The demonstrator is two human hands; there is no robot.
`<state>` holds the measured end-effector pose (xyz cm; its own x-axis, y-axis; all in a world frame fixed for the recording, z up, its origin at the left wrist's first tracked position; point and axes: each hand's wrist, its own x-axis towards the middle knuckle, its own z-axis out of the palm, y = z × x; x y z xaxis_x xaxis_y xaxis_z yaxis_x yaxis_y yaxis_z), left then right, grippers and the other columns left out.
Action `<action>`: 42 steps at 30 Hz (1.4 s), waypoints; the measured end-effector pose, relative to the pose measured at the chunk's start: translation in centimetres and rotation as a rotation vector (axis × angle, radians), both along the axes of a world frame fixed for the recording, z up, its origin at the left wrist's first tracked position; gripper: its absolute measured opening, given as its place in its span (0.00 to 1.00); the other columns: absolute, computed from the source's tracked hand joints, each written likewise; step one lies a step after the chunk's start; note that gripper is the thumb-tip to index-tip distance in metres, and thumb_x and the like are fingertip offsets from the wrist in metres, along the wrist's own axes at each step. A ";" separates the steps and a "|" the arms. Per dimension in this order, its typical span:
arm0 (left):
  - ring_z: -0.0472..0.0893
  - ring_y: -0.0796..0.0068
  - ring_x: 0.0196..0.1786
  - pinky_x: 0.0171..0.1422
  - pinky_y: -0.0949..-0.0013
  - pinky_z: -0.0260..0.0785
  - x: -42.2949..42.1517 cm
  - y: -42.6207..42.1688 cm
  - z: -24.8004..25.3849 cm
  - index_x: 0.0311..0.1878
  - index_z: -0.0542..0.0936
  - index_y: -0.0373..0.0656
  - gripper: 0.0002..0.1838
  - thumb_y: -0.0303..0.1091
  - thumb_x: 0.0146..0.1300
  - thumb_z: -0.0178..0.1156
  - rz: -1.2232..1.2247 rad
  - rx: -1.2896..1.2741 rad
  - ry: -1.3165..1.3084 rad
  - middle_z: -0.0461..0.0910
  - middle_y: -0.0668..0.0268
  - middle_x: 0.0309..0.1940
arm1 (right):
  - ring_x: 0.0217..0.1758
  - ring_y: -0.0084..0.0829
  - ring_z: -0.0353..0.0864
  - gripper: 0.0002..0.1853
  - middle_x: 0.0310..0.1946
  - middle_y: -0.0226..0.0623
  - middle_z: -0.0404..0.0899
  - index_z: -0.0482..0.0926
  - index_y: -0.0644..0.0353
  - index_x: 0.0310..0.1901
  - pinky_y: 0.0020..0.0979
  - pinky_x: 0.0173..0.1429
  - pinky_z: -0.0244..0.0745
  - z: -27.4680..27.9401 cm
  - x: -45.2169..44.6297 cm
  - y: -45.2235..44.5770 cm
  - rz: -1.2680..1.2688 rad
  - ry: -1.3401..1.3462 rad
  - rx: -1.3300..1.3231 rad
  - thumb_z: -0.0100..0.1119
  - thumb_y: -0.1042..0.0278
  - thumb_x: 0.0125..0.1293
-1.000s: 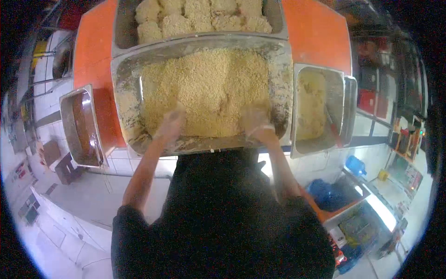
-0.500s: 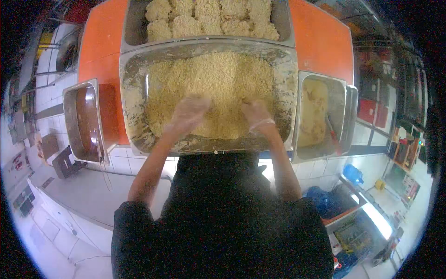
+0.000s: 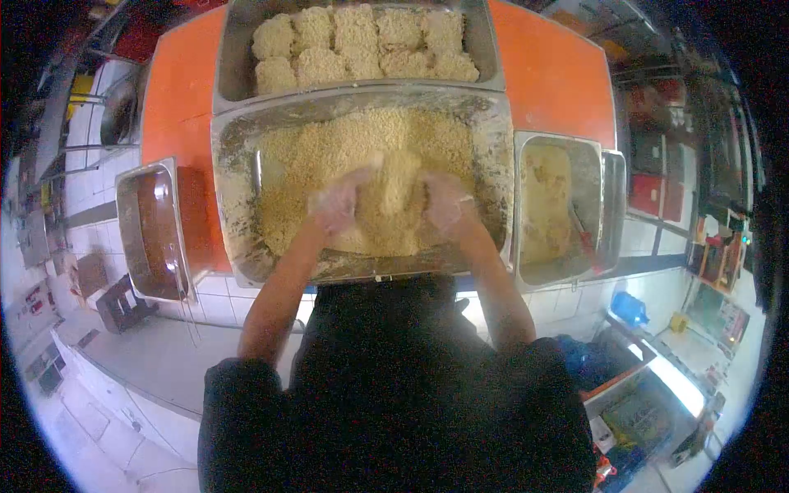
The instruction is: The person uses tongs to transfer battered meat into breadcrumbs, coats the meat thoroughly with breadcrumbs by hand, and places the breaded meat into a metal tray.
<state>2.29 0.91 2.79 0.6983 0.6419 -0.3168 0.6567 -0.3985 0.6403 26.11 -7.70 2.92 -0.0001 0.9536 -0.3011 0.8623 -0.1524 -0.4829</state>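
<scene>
Orange tabletop (image 3: 559, 78) flanking rectangular metal pan (image 3: 237, 185) | pale-yellow crumbs (image 3: 316, 148) inside pan | crumb-coated lump (image 3: 399, 182), blurred, mid-pan | clear-gloved left hand (image 3: 335, 204), right hand (image 3: 448, 202) beside lump: curled, fingertips smeared, grip cannot tell | beyond pan: metal tray (image 3: 238, 57), top cut off

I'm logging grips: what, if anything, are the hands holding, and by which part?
It cannot be told: the left hand and the right hand flank a pale-yellow, crumbly mass from opposite sides, but blur hides whether either grips it.
</scene>
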 end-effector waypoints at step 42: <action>0.68 0.46 0.62 0.63 0.49 0.65 -5.0 1.8 4.3 0.60 0.67 0.35 0.22 0.38 0.67 0.46 -0.235 0.593 0.184 0.67 0.45 0.61 | 0.48 0.38 0.80 0.21 0.43 0.42 0.81 0.74 0.61 0.54 0.40 0.60 0.70 0.5 -0.5 3.4 -0.033 -0.430 0.339 0.43 0.56 0.67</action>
<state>-2.68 2.73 7.14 0.8092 0.5815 -0.0843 0.5872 -0.7947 0.1541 25.58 -4.32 3.42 0.0866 0.9946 0.0571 0.9902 -0.0797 -0.1143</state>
